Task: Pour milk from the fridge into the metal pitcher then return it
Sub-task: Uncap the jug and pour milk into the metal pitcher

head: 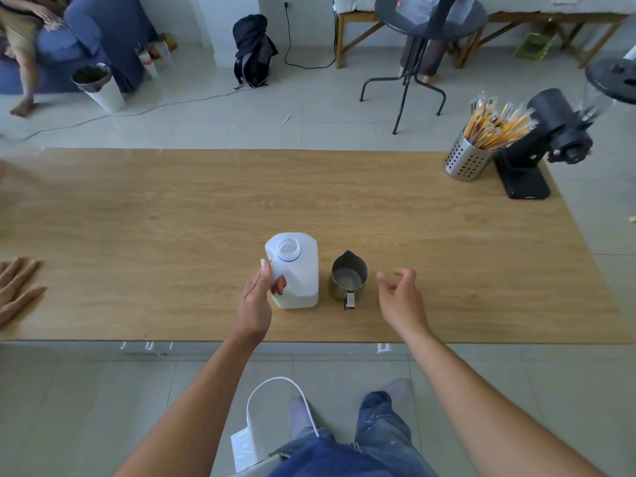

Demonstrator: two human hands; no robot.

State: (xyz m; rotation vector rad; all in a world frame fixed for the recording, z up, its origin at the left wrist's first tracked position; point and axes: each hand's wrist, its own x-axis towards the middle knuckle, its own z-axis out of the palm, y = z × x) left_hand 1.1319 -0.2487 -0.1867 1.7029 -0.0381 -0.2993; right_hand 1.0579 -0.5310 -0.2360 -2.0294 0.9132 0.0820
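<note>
A white plastic milk jug (297, 273) stands upright on the wooden table (206, 218), near its front edge. Its mouth is uncovered, with a blue ring around it. My left hand (258, 297) grips the jug's handle side. Just right of the jug sits the small metal pitcher (349, 277), spout away from me, handle toward me. I cannot tell what is inside the pitcher. My right hand (401, 294) hovers right of the pitcher with fingers apart and curled, holding nothing that I can see.
A perforated metal cup of straws (468, 160) and a black grinder (547, 142) stand at the table's far right corner. Another person's hand (17, 287) rests on the left edge. Beyond are a round black table (430, 15), a backpack (253, 49) and a bin (99, 86).
</note>
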